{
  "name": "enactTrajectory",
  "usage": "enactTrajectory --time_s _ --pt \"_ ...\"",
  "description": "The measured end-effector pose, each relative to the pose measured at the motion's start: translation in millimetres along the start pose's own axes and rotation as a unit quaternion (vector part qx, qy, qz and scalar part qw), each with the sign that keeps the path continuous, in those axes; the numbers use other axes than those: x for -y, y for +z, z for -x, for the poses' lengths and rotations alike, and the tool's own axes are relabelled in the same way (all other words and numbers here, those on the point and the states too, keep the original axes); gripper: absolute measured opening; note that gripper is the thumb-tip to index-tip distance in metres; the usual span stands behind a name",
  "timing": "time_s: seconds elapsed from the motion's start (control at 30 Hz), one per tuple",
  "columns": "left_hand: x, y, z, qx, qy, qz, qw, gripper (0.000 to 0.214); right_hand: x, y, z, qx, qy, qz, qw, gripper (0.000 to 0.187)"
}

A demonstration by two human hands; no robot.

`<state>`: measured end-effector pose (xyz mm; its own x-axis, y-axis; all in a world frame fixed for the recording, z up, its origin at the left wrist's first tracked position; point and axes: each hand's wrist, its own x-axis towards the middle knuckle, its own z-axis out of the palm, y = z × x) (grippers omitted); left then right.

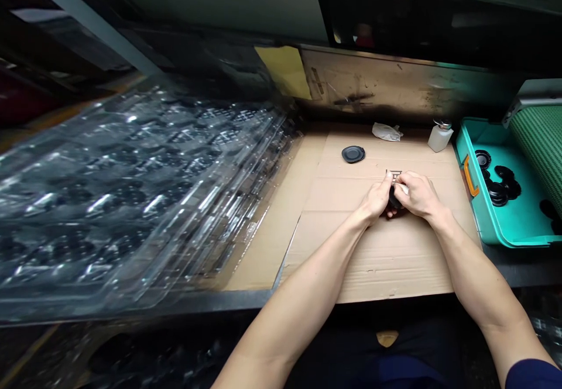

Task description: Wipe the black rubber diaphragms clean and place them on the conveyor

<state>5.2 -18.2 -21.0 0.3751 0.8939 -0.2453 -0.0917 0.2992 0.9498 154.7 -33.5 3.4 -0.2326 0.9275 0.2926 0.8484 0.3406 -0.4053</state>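
Above the cardboard, my left hand is closed around a small black disc-shaped part, which is mostly covered by my fingers. My right hand presses in from the other side, its thumb and fingers pinched together over the part. A bit of white shows between the right fingers, like tissue or cloth, too small to be sure of. Beyond my hands, a black round part lies flat on the cardboard. A crumpled white cloth or tissue rests farther back, near a whitish bottle with a metal top.
Stacked clear plastic trays with rounded pockets cover the left side, blurred. At right, a teal bin with an orange latch holds several black round parts, beside a green belt. Flattened cardboard covers the worktop; a metal panel stands behind.
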Motion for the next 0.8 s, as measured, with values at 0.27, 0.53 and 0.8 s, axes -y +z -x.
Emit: enactTrajectory --time_s 0.27,0.53,0.8 --pt "-20 -24.1 -3 0.027 -0.013 0.244 0.969 0.056 -11 -2 1 -0.123 0.041 -0.059 0.990 0.025" --pt "-34 -30.2 6 0.067 0.020 0.341 0.937 0.047 -25 -2 -3 -0.193 0.084 -0.076 0.975 0.026" --pt "-30 -30.6 0 0.063 0.034 0.368 0.927 0.043 -11 -1 -2 -0.222 0.069 -0.081 0.969 0.026"
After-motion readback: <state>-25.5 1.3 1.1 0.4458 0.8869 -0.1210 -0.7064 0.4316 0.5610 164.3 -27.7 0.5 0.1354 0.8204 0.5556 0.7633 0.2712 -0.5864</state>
